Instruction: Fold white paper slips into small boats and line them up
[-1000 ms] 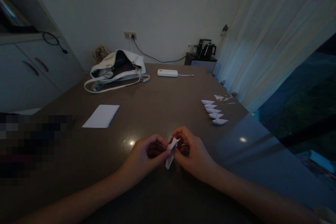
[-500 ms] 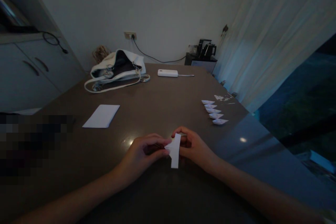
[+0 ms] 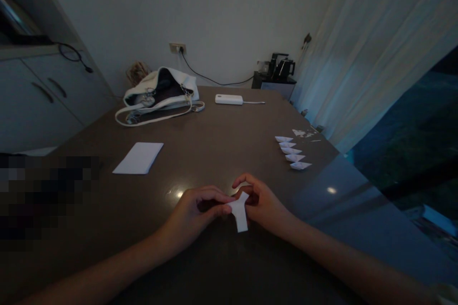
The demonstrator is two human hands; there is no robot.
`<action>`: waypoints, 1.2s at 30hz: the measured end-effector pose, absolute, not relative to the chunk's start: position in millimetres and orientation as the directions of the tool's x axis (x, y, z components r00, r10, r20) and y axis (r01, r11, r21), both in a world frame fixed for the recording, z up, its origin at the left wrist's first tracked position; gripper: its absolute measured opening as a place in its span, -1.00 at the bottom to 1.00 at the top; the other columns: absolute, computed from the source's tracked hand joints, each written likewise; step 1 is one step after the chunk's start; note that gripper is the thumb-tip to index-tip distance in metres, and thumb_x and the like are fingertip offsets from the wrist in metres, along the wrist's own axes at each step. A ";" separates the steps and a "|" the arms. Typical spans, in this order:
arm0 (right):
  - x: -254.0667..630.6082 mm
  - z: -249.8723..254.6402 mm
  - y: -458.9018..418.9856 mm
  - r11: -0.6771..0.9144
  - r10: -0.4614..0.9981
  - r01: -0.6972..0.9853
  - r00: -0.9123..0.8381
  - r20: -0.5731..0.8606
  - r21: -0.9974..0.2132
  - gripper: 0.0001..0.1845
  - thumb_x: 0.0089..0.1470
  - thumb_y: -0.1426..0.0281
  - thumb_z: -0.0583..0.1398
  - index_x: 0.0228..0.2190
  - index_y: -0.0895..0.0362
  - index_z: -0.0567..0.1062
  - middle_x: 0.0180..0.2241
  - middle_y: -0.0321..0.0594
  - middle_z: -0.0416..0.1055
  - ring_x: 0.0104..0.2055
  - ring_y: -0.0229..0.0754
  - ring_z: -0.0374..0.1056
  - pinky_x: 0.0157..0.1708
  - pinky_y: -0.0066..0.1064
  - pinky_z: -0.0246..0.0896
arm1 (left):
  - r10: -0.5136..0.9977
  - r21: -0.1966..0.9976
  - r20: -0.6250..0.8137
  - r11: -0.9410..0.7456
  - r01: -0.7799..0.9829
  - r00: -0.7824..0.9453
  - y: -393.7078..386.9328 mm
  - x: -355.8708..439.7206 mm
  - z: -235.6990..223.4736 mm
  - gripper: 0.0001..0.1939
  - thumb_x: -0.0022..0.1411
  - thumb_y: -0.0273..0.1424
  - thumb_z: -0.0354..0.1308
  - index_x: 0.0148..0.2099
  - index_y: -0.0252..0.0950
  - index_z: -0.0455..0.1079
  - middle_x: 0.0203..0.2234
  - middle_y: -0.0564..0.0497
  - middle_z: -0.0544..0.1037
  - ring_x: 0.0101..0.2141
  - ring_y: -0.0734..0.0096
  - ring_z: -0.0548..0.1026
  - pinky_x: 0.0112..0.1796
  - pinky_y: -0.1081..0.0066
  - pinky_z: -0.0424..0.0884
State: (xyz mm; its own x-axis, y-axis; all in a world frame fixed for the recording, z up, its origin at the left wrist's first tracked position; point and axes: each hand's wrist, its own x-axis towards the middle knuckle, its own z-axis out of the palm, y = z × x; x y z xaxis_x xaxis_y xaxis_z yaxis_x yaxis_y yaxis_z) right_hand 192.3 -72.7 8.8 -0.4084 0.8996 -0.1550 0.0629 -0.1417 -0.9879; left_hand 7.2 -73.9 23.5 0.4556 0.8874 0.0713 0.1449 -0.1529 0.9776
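A small piece of folded white paper (image 3: 241, 218) is between my two hands, above the front of the table. It spreads into a Y shape, with one strip pointing down toward me. My left hand (image 3: 202, 207) pinches its left point between thumb and fingers. From the right, my right hand (image 3: 263, 202) has its thumb at the paper's edge and other fingers behind it, partly hidden, while the index finger arches above. Several small folded paper boats (image 3: 300, 166) sit in a row to the right, beyond my right hand.
A stack of white paper (image 3: 139, 158) lies at left on the brown table (image 3: 214, 147). Toward the back are a white handbag (image 3: 161, 93) and a white power bank (image 3: 229, 99) with a short cable. Paper scraps (image 3: 304, 133) lie near the right edge.
The folded paper has bent from a nearly straight upright strip into a Y, its lower end swinging right. My right index finger has lifted off its top.
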 end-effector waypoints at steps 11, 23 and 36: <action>199.3 25.5 -78.8 0.378 0.905 0.259 -0.305 0.296 -0.889 -0.79 0.00 0.31 0.27 -0.28 0.11 0.49 -0.33 -0.23 0.41 -0.44 -0.31 0.30 -0.47 -0.48 0.27 | 0.954 0.988 -0.157 0.148 0.052 0.257 -66.4 3.1 19.0 -0.72 0.04 -0.20 0.27 -0.32 -0.34 0.51 -0.51 0.02 0.53 -0.44 0.40 0.45 -0.40 0.47 0.37; 198.4 22.8 -78.8 0.415 0.872 0.274 -0.393 0.293 -0.867 -0.89 0.07 0.40 0.22 -0.35 0.08 0.58 -0.36 -0.23 0.53 -0.33 -0.21 0.44 -0.32 -0.41 0.31 | 0.868 0.943 -0.264 0.323 -0.075 0.419 -63.8 0.7 10.8 -0.69 -0.03 -0.30 0.37 -0.20 -0.31 0.54 -0.38 0.00 0.62 -0.36 0.43 0.53 -0.25 0.46 0.40; 195.0 21.1 -80.8 0.411 0.888 0.296 -0.345 0.304 -0.862 -0.86 0.06 0.39 0.22 -0.30 0.15 0.55 -0.37 -0.19 0.54 -0.36 -0.21 0.47 -0.36 -0.45 0.36 | 0.895 0.946 -0.272 0.316 -0.070 0.354 -69.9 8.1 15.9 -0.76 -0.07 -0.31 0.36 -0.33 -0.33 0.51 -0.44 0.05 0.59 -0.40 0.44 0.51 -0.28 0.46 0.39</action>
State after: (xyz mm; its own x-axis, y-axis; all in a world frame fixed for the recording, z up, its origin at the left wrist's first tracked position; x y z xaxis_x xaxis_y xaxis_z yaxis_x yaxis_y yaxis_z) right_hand 195.0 -80.8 21.1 -0.3449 0.8879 0.3044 0.2962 0.4107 -0.8623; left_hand 8.1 -69.9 15.9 0.3537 0.8948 -0.2724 -0.0696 0.3156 0.9463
